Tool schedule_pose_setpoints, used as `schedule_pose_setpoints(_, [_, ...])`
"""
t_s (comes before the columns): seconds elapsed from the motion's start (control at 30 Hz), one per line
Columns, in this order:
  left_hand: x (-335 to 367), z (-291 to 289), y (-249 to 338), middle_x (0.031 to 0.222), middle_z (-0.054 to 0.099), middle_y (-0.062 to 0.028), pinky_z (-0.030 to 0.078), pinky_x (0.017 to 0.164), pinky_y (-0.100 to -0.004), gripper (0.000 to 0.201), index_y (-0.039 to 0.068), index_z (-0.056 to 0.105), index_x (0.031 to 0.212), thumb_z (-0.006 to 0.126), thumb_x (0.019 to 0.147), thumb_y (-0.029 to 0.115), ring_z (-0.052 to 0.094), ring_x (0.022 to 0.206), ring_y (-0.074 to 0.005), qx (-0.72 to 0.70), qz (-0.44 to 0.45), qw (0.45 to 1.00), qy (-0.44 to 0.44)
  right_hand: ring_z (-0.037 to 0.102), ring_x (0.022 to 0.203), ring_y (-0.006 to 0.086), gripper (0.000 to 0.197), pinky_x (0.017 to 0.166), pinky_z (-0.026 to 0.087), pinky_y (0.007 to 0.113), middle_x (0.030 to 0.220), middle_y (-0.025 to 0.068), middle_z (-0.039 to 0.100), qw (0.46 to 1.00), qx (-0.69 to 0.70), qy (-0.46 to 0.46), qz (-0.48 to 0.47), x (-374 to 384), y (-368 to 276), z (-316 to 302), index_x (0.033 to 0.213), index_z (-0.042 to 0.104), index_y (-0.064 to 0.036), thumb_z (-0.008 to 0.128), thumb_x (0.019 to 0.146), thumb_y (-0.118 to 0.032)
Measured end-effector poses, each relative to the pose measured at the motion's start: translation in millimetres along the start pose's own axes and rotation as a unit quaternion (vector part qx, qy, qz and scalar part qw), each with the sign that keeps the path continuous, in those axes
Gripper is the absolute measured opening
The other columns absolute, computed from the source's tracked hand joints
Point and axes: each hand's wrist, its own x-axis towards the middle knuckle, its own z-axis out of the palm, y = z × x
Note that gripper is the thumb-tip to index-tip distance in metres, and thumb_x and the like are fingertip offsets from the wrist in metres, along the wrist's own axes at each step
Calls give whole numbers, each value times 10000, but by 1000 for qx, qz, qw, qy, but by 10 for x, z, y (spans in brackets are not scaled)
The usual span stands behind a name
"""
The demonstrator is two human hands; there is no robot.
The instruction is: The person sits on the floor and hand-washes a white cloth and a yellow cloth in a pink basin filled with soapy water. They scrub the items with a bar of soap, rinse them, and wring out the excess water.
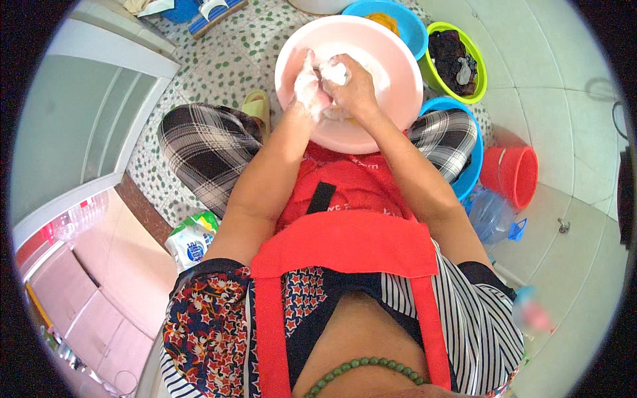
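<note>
Both my hands are over the pink basin [401, 106], coated in white suds. My left hand [309, 87] is held edge-up on the left, with its fingers stretched toward the far rim and nothing visible gripped in it. Close beside it, my right hand [353, 83] is curled around a white lump; I cannot tell whether this is foam or a lathered cloth. Cloudy, soapy water shows in the basin around and below the hands. The basin sits in front of my red apron [342, 242], between my knees.
To the right stand a blue basin with yellow cloth [383, 25], a green basin with dark laundry [453, 63], another blue basin [470, 176], a red bucket [509, 174] and a clear plastic jug [490, 215]. A detergent bag [192, 242] and a slipper [256, 106] are at left.
</note>
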Motion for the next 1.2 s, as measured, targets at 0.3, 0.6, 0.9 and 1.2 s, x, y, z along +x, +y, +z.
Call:
schedule_pose_setpoints(0.3, [745, -974, -146, 1182, 563, -105, 495, 886, -390, 352, 40, 492, 1232, 411, 964, 255, 566, 1064, -248, 122, 71, 984, -110, 627, 928, 352, 428, 757, 518, 434, 1008, 185, 646, 963, -152, 26, -220, -139, 74, 189, 1125, 571, -110, 680, 741, -267])
schedule_pose_setpoints(0.6, [143, -357, 161, 1162, 565, -158, 451, 948, -438, 460, 42, 466, 1263, 449, 938, 367, 567, 1051, -289, -11, -18, 994, -107, 642, 878, 368, 402, 792, 506, 435, 933, 190, 659, 993, -38, 48, -99, -203, -170, 71, 1061, 550, -81, 679, 748, -298])
schedule_pose_setpoints(0.9, [71, -253, -65, 1112, 585, -115, 539, 765, -347, 427, 26, 496, 1228, 414, 942, 332, 598, 947, -246, -17, -40, 983, -177, 636, 860, 377, 451, 762, 509, 447, 909, 196, 658, 991, -73, 78, 75, 292, 177, -84, 1151, 511, -74, 659, 781, -285])
schedule_pose_setpoints(1.2, [15, -368, 78, 1180, 563, -154, 457, 946, -400, 464, 10, 479, 1258, 431, 930, 336, 558, 1063, -277, -91, -16, 941, -324, 640, 840, 363, 410, 757, 504, 431, 858, 203, 653, 969, -169, 26, -179, -278, -104, 299, 1131, 509, -88, 653, 784, -253])
